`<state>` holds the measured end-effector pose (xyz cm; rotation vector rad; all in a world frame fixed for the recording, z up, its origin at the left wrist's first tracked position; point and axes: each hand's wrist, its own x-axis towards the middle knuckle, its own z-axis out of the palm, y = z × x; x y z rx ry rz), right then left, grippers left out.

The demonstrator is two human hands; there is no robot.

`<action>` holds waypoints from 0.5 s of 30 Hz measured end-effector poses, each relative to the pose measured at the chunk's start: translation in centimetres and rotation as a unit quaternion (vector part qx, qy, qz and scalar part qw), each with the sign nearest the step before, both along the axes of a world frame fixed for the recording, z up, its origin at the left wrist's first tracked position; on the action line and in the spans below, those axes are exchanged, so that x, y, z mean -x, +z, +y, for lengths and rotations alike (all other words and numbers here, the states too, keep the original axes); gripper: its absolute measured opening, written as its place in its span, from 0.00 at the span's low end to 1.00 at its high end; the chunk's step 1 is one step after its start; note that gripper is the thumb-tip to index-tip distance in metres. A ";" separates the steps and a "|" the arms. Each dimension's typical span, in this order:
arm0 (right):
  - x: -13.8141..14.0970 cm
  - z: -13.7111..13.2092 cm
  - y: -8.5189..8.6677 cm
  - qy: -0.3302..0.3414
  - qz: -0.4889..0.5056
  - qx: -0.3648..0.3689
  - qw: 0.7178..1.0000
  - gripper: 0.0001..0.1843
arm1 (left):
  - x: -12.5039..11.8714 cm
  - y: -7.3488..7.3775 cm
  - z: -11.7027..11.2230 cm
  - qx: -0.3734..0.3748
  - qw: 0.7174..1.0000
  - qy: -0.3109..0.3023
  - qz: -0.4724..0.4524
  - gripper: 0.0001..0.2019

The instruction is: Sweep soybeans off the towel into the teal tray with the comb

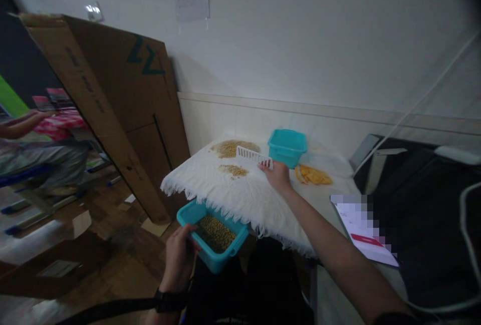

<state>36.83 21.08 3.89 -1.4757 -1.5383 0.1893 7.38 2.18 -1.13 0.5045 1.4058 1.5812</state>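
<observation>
head view: left hand [179, 255] grips teal bin [212, 238]; right hand [278, 175] grasps white scraper [254, 156].

a white fringed cloth [240, 192] covers the table [326, 290], bearing bean piles [233, 148], yellow pieces [313, 175], a teal tub [287, 147].

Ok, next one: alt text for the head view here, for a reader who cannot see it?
A person's left hand holds a teal tub of beans below the edge of a white fringed cloth, while the right hand holds a white plastic scraper beside bean piles. Behind sit another teal tub and yellow pieces.
</observation>
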 end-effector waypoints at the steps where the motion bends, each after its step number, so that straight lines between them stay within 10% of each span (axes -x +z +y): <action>1: 0.2 -0.1 0.1 0.004 -0.001 0.002 1.000 0.16 | 0.0 0.0 0.0 0.000 1.000 0.001 0.000 0.13; 15: 1.6 -1.2 0.4 0.039 0.014 0.003 0.999 0.21 | -0.2 1.2 -0.3 -0.006 1.000 -0.006 0.005 0.13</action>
